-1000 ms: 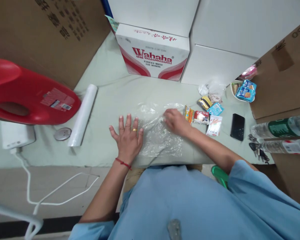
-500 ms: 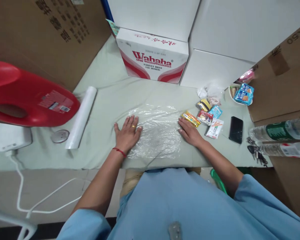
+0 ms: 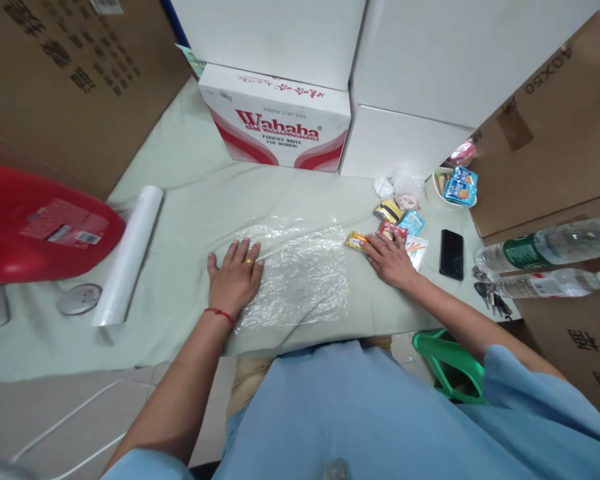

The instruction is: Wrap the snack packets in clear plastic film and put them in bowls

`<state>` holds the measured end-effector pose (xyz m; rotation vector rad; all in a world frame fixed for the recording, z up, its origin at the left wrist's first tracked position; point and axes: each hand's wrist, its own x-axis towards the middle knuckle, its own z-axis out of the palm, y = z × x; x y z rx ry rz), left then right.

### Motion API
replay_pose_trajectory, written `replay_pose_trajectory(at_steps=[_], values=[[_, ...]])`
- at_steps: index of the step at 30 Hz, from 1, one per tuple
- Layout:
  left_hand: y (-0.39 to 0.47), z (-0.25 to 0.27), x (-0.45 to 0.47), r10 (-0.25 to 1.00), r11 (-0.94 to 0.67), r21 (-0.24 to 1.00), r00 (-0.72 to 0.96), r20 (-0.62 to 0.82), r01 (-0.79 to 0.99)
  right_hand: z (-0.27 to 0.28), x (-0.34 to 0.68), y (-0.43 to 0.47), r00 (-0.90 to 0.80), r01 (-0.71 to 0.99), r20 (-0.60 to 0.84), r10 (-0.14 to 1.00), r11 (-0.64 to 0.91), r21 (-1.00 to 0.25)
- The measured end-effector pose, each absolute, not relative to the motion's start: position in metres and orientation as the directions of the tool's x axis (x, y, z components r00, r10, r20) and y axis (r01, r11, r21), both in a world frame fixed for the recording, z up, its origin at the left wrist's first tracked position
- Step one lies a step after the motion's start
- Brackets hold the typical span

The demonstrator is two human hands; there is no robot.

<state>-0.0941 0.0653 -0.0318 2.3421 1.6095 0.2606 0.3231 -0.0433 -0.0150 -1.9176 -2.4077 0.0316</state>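
A sheet of clear, wrinkled plastic film (image 3: 300, 280) lies flat on the pale green cloth. My left hand (image 3: 234, 277), wearing a ring and a red cord bracelet, rests palm down over the film's left edge with its fingers stretched out. To the right of the film, my right hand (image 3: 391, 259) lies over a group of small snack packets, fingers spread. Its fingertips touch a yellow packet (image 3: 355, 241) and a red packet (image 3: 393, 231). Partly under that hand is a white packet (image 3: 417, 251); beyond are a yellow-and-black packet (image 3: 389, 211) and a blue packet (image 3: 413, 223).
A white roll (image 3: 130, 257) and a red jug (image 3: 45, 223) stand left. A Wahaha box (image 3: 280, 127) is at the back. On the right are a phone (image 3: 451, 254), keys (image 3: 493, 297), two bottles (image 3: 555, 250) and a bowl of snacks (image 3: 437, 185).
My right hand has moved right, from the film's edge onto the snack packets. My left hand stays on the film's left side. The whole view has shifted somewhat to the right.
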Motion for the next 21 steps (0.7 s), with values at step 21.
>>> replay_pose_trajectory(at_steps=[21], values=[[0.063,-0.032,-0.093,0.939,-0.330,0.352,0.344,0.024,0.876,-0.024,0.367,-0.089,0.152,0.988,0.140,0.978,-0.154,0.002]])
